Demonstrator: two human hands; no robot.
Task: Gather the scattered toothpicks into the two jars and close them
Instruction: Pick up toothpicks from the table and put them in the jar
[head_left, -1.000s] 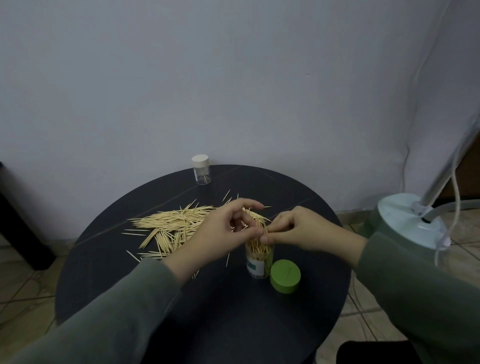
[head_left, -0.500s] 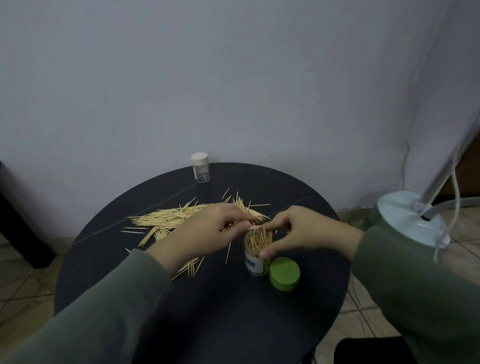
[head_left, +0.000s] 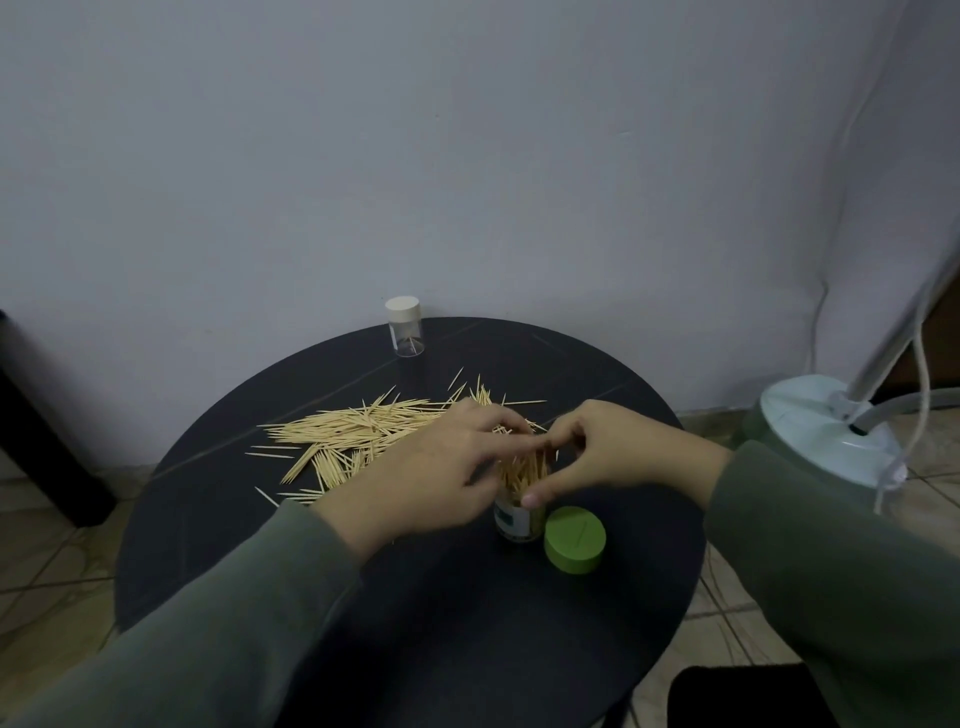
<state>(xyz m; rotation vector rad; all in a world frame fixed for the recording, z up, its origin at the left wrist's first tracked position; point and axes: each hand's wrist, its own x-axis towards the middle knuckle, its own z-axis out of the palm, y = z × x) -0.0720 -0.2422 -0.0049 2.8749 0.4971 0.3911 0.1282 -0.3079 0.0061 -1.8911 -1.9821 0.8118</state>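
Filling the first jar (head_left: 517, 522) is the step in hand. The jar stands upright near the front right of the round dark tabletop (head_left: 363, 597), packed with toothpicks that stick up above its rim. Both hands meet over its mouth. The left hand (head_left: 441, 478) has its fingers curled over the bundle; whether they pinch any sticks cannot be told. The right hand (head_left: 613, 457) curls its thumb and fingers round the jar's rim and the protruding sticks, steadying them.

A green lid (head_left: 575, 540) lies on the tabletop, just beside the jar on its right. A large pile of loose toothpicks (head_left: 353, 436) remains spread left of the hands. The second jar (head_left: 404, 327), clear with a white cap on, stands well apart at the far edge.

The next move probably calls for settling the upright sticks below the rim, so the lid can seat.

Behind the tabletop rises a plain pale wall. The floor (head_left: 41, 561) is tiled. A pale fan base (head_left: 810, 431) with cables stands at the right.
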